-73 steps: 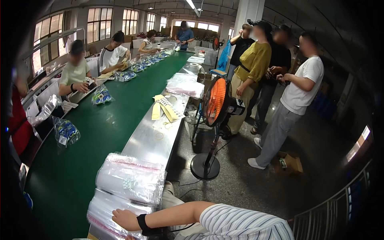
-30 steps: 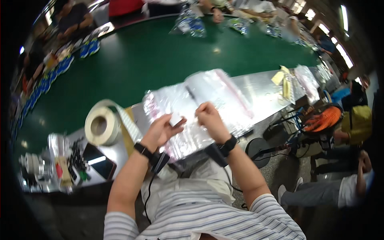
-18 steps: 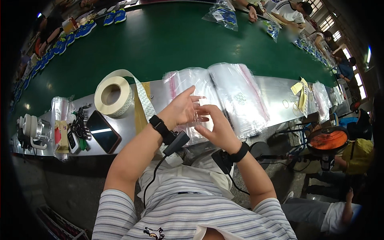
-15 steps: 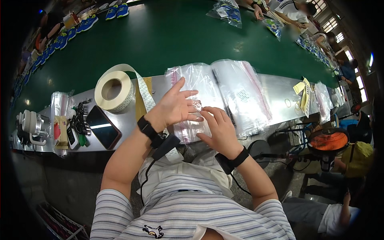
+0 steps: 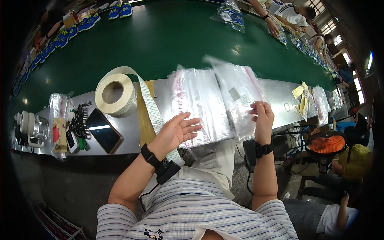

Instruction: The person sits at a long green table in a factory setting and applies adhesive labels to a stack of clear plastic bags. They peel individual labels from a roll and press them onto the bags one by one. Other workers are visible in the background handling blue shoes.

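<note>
Two stacks of clear plastic bags lie side by side on the metal bench edge, the left bag stack and the right bag stack. My left hand is open, palm turned up and fingers apart, at the left stack's lower left edge. At the right stack, the fingers of my right hand are curled closed on the side of the top plastic bag. That bag sits askew and its far corner is blurred. A small grey square patch shows on it. Left of the stacks stands a roll of white label strip, its printed tail running down past my left wrist.
A phone, dark cables and a clear jug are on the bench's left. Yellow paper slips lie right. Across the green table are blue shoes, a bagged pair and co-workers. An orange fan stands right.
My hands have moved apart: the right has swung right to the far side of the right stack, the left slightly down. The right stack's top bag has shifted askew. A co-worker's hand has moved forward.
</note>
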